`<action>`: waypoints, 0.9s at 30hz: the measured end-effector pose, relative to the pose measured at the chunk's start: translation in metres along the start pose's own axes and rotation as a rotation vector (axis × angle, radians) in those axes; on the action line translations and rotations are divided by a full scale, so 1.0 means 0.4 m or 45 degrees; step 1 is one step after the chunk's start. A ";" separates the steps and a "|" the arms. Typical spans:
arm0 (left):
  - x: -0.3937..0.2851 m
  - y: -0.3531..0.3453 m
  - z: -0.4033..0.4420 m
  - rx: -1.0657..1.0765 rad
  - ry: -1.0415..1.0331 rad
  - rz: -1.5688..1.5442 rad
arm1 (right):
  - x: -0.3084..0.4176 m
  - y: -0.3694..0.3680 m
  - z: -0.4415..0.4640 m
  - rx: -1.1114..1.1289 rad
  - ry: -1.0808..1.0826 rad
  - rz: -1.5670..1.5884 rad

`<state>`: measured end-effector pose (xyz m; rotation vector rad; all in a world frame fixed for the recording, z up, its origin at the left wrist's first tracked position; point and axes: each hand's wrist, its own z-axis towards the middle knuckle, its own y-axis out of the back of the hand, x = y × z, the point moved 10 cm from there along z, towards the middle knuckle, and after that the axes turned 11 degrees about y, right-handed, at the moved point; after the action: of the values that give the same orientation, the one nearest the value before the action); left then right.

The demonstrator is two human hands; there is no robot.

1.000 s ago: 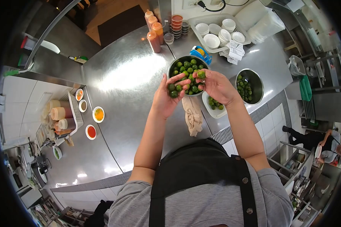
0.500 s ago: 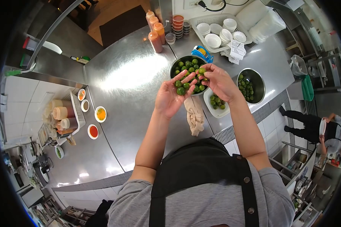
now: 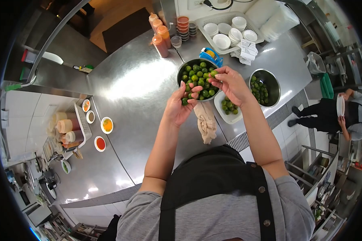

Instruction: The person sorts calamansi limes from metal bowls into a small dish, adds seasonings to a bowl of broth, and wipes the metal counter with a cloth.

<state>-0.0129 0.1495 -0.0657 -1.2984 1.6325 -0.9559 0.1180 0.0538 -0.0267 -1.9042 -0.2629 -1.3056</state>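
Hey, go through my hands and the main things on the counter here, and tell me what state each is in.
Left hand, cupped around green fruits
Right hand, pinching one green fruit
Nearer metal bowl, holding many green fruits
Right metal bowl, partly filled
White tray, partly filled
Cloth, crumpled
Squeeze bottles, upright
Small white bowls, some stacked

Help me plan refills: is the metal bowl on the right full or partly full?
Only partly full: green fruits sit along the left side of the metal bowl, while its right side is bare.
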 end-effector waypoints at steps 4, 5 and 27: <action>0.000 -0.044 -0.015 -0.111 -0.117 0.396 | 0.084 0.044 -0.020 -0.035 0.076 -0.201; 0.028 -0.059 -0.013 -0.131 -0.071 0.515 | 0.101 0.065 -0.038 -0.046 0.096 -0.330; -0.026 -0.145 0.015 -0.675 -1.058 1.772 | 0.037 0.273 -0.293 -0.151 0.184 -1.452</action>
<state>0.0147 0.1487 -0.0132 -0.4058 1.5677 0.7902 0.1051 -0.1050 -0.0497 -1.7399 -1.3526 -2.1815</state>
